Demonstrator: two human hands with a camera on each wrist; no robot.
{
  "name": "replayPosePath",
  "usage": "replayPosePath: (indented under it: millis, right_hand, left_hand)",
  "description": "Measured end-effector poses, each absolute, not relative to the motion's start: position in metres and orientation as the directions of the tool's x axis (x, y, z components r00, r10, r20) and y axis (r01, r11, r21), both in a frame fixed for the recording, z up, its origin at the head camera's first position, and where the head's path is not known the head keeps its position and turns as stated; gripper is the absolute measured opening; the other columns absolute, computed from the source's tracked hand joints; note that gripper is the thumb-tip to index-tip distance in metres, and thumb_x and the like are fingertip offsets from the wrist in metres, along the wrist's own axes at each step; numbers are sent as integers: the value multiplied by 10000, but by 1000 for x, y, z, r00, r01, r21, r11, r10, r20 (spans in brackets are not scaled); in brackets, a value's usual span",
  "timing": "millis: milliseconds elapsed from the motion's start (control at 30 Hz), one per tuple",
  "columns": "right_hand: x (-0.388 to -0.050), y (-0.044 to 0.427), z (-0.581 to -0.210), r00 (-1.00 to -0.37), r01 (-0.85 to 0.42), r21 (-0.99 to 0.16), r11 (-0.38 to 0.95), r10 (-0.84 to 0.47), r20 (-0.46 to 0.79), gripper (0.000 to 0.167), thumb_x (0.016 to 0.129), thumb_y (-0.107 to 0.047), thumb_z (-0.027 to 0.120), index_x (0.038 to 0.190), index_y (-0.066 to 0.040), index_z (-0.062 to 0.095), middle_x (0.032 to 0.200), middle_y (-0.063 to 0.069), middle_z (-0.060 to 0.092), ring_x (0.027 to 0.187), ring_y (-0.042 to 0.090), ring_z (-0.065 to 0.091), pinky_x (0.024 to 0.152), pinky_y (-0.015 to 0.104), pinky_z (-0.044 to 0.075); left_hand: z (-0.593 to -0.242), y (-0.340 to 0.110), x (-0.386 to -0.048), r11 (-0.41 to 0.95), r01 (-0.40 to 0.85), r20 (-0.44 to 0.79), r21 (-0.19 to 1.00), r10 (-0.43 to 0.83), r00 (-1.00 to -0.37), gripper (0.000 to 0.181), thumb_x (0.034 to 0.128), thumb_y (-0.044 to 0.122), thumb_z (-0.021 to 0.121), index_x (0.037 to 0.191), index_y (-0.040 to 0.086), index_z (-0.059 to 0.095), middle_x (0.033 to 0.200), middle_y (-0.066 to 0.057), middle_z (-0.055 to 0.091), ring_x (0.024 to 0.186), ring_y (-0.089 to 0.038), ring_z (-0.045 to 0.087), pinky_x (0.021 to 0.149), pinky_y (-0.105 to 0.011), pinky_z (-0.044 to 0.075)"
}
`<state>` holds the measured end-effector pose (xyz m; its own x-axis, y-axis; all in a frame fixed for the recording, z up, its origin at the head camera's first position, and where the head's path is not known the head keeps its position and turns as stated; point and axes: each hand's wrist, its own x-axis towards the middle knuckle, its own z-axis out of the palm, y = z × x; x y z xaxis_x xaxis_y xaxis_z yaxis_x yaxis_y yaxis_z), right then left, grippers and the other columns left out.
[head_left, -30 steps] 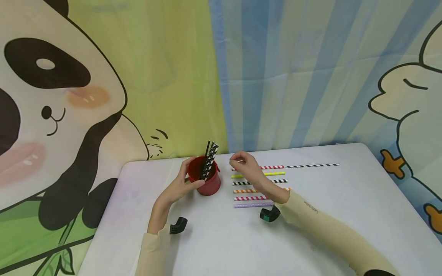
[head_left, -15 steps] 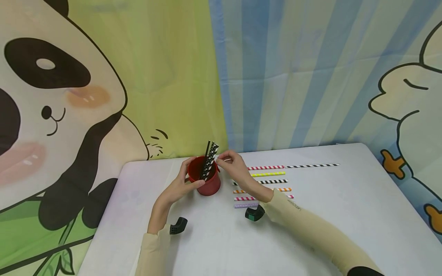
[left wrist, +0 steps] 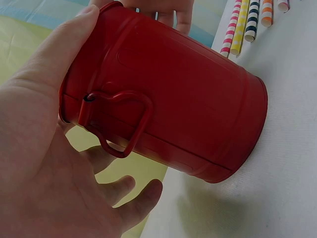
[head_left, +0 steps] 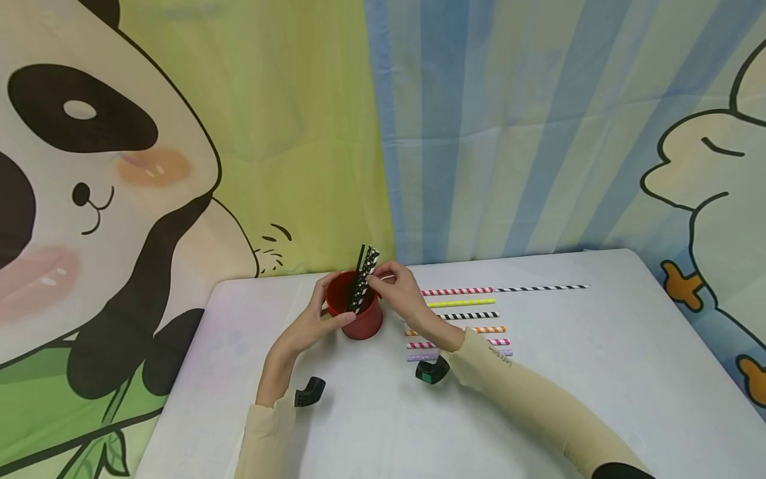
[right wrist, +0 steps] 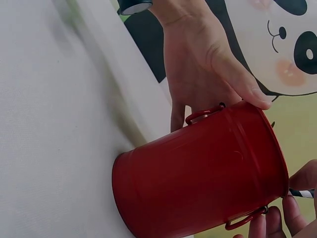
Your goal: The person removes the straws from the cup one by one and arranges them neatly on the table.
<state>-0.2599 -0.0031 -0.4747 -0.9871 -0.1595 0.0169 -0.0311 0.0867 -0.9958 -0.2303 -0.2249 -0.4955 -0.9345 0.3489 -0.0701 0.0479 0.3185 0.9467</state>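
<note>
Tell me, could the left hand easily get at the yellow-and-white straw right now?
Probably not as things stand: the left hand is holding the red bucket, and that bucket and the right hand are between it and the yellow-and-white straw.

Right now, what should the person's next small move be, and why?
Probably the right hand should draw one of the bunched straws up from the red bucket: it reaches them, the left hand holds the bucket, and other straws lie side by side on the table.
</note>
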Motion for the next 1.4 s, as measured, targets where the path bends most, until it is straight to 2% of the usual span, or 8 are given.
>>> replayPosePath:
  millis: [133,433,700,967,1400]
  right_hand:
    - [-261,-4,-477,-989,-27,-994,105,-150,11,170,922,-192,680,1016,-53,654,1045,93,666,872,153,658,737,240,519]
    - [-261,-3,-472,-986,-17,-997,82,-164,3,218,937,-200,680,1063,-23,655,1087,118,660,873,135,649,735,223,511]
    - [-264,-6,-476,-990,-24,-997,72,-142,13,170,913,-191,692,1000,-51,649,1007,80,662,845,142,654,707,228,513]
    - [-264,-7,-473,-991,-17,-997,71,-136,7,168,915,-178,680,1010,-46,639,1009,78,657,839,131,636,685,227,506]
    - [-267,2,-460,-994,-14,-995,102,-111,2,160,906,-208,692,996,-80,661,1045,64,669,957,186,655,815,271,495]
  left_hand:
    - [-495,-224,-230,331,57,-66,942,349,-935,879,914,275,744,1559,333,149,1586,-36,280,1493,-301,263,1189,-641,265]
    - [-497,-224,-232,314,51,-66,948,352,-934,853,918,262,742,1538,383,169,1585,-9,276,1489,-336,250,1181,-606,309]
    - [-497,-224,-231,306,53,-62,951,354,-933,847,918,269,740,1535,394,173,1578,-7,287,1489,-304,260,1180,-618,301]
    - [-497,-224,-232,317,46,-71,947,348,-935,861,916,276,742,1542,385,162,1587,-16,274,1488,-337,241,1175,-593,329]
    - [-497,-225,-231,311,50,-65,949,348,-935,879,921,241,739,1562,329,145,1589,-39,269,1483,-353,244,1177,-595,319]
